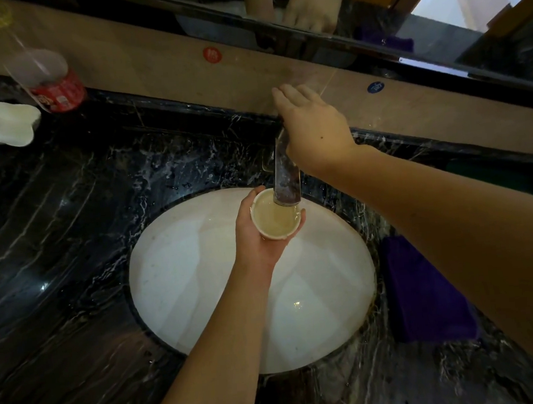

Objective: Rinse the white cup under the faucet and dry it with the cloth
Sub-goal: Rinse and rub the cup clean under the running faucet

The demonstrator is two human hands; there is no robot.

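Note:
My left hand (255,234) holds the white cup (276,215) upright over the white sink basin (184,272), right below the spout of the chrome faucet (285,174). The cup is full of water. My right hand (312,128) rests on top of the faucet's back end, fingers laid over its handle, which is hidden under the palm. A dark purple cloth (425,291) lies folded on the black marble counter (55,250), to the right of the basin, under my right forearm.
At the back left of the counter stand a clear plastic bottle with a red label (48,82) and a white soap dish (5,124). A beige backsplash and a mirror (372,18) run along the back. The counter around the faucet is wet.

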